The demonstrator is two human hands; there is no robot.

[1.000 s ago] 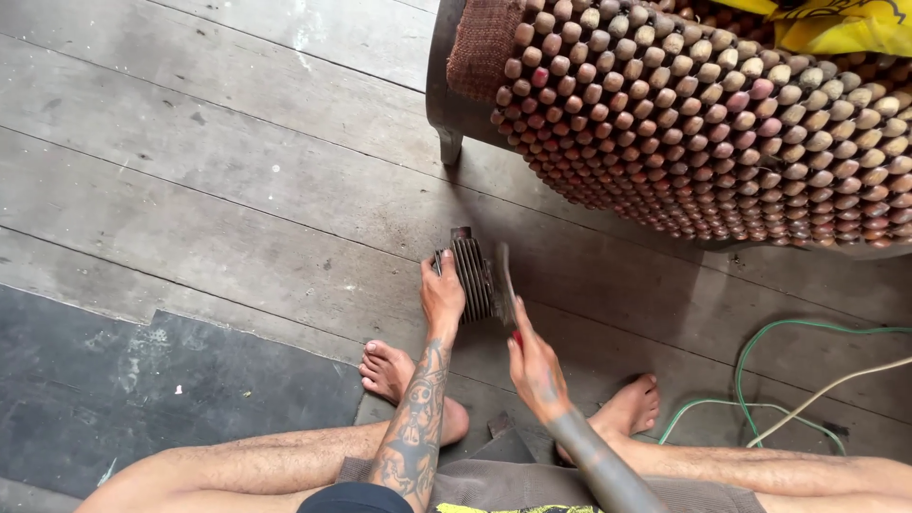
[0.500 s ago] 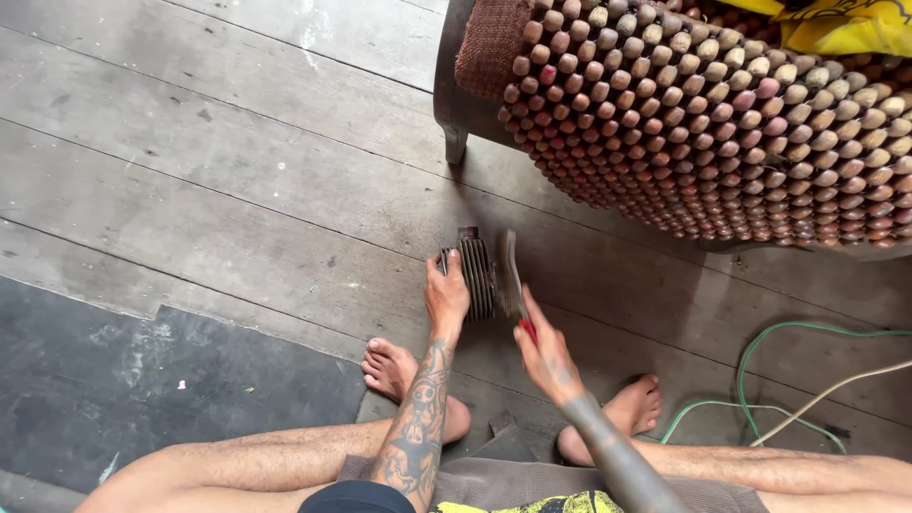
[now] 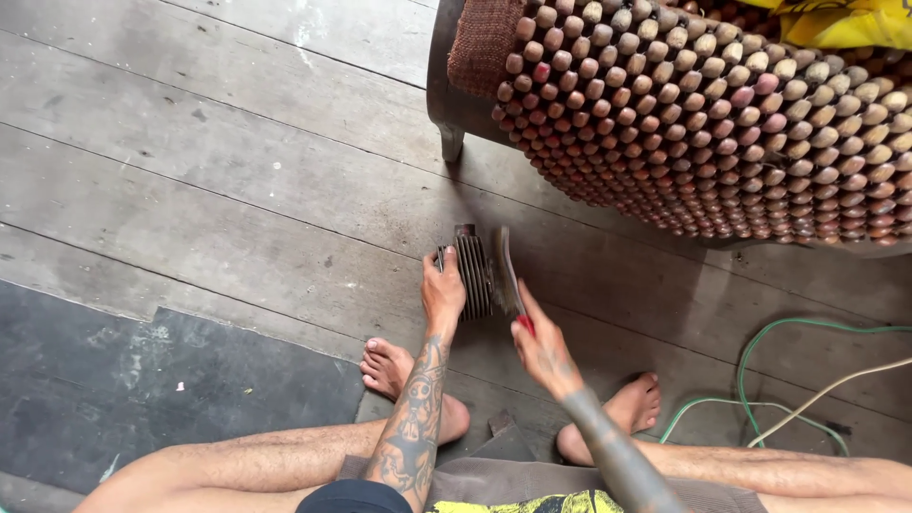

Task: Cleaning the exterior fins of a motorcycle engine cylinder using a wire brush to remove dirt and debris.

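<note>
— Grey, finned metal block (image 3: 472, 275), standing on edge on the plank floor (image 3: 237, 190), just ahead of two bare feet.

— And the hands?

— Left hand (image 3: 443, 293) closed over the block's near left side, steadying. Right hand (image 3: 541, 344) wrapped around the red handle of a brush (image 3: 508, 280), bristle end laid against the block's right face.

— Anything printed, any label?

— None readable. Only yellow fabric (image 3: 845, 21) at the top right corner, lying on a seat covered in brown and reddish wooden beads (image 3: 722, 133).

— Elsewhere?

— Green hose (image 3: 760, 366) and pale cord (image 3: 826, 394) curling over the boards at right; dark mat (image 3: 142, 389) at lower left.
</note>
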